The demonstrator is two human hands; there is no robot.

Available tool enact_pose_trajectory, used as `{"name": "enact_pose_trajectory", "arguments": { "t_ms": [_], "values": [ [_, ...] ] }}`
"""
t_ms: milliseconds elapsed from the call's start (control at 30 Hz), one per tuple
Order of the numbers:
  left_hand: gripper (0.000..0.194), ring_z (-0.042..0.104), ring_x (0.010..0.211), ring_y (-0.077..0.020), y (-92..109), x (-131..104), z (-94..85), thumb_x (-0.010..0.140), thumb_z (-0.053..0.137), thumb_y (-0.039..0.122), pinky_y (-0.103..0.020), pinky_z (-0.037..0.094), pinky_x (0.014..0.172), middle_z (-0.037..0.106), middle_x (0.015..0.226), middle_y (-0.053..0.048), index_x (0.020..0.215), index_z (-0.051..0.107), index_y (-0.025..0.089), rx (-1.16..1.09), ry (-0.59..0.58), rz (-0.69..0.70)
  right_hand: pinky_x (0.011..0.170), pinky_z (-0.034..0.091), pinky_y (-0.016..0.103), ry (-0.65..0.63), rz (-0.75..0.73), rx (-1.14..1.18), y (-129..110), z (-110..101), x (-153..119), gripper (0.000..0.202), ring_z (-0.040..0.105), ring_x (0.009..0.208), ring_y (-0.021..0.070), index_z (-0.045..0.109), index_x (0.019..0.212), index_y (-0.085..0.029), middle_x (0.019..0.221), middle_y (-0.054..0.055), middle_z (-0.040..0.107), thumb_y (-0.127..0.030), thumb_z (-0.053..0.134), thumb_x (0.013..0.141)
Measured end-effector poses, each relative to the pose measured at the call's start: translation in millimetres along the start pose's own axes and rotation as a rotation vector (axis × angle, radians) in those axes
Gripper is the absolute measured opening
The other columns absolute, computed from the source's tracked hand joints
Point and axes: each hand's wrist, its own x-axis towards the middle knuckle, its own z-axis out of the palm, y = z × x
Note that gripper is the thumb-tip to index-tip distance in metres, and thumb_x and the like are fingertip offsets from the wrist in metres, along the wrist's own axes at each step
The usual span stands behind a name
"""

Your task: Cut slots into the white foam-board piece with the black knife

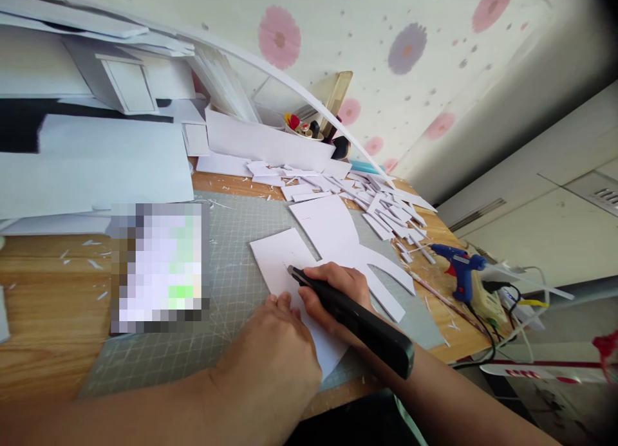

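Observation:
My right hand (338,295) is closed round a black utility knife (360,320). Its blade tip rests on a flat white foam board piece (284,256), amid small marks. Pressed down on that same piece, just left of the knife, is my left hand (275,336), its fingers curled together and partly hidden. Beyond the knife lies a larger curved white board cutout (333,224), with a narrow gap between part of it and the nearer piece. My right hand covers where the two come closest. A grey gridded cutting mat (232,266) lies beneath them.
A blurred-out screen (159,266) lies on the mat's left side. Board scraps (381,204) are heaped behind the cutouts. At the right table edge sits a blue glue gun (458,266) with a cord. Large white sheets (111,163) and a pot of tools (304,127) stand behind.

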Motion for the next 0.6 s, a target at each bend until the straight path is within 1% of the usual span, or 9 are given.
{"name": "enact_pose_trajectory", "arguments": {
  "t_ms": [100,233,400,500,600],
  "values": [
    [0.032,0.070,0.094,-0.0363,-1,0,-0.1,0.082,0.062,0.019,-0.047,0.057,0.075,0.070,0.104,-0.027,0.110,0.070,0.006,0.042,-0.024,-0.017,0.051,0.053,0.028,0.017,-0.070,0.004,0,-2,-3,0.015,0.064,0.052,0.0172,0.063,0.095,-0.025,0.065,0.000,0.065,-0.026,0.065,0.081],
    [0.031,0.069,0.096,-0.0357,-1,0,0.3,0.084,0.060,0.018,-0.048,0.056,0.077,0.070,0.106,-0.027,0.111,0.070,0.006,0.055,-0.036,-0.033,0.050,0.053,0.028,0.009,-0.127,-0.009,-4,-7,-4,0.018,0.065,0.051,0.0179,0.060,0.097,-0.025,0.064,0.001,0.066,-0.020,0.062,0.080],
    [0.025,0.068,0.098,-0.0346,-1,-1,-1.8,0.082,0.063,0.015,-0.047,0.055,0.083,0.070,0.106,-0.026,0.104,0.073,0.007,0.032,-0.033,-0.064,0.045,0.049,0.028,-0.018,-0.190,0.032,-5,-11,-8,0.022,0.061,0.046,0.0171,0.059,0.100,-0.024,0.061,0.000,0.065,-0.016,0.061,0.080],
    [0.022,0.068,0.099,-0.0340,-1,-1,-1.2,0.081,0.062,0.012,-0.048,0.053,0.087,0.071,0.103,-0.025,0.099,0.074,0.008,0.019,-0.022,-0.085,0.046,0.050,0.028,-0.022,-0.210,0.012,-5,-13,-15,0.024,0.062,0.048,0.0181,0.059,0.102,-0.024,0.062,0.001,0.066,-0.015,0.060,0.080],
    [0.026,0.068,0.098,-0.0326,-2,-2,0.7,0.081,0.060,0.007,-0.048,0.052,0.087,0.072,0.103,-0.022,0.103,0.073,0.008,0.014,0.011,-0.104,0.050,0.054,0.029,-0.030,-0.211,-0.020,-7,-19,-23,0.025,0.067,0.055,0.0191,0.059,0.103,-0.024,0.066,0.002,0.069,-0.016,0.061,0.080]
  ]
}}
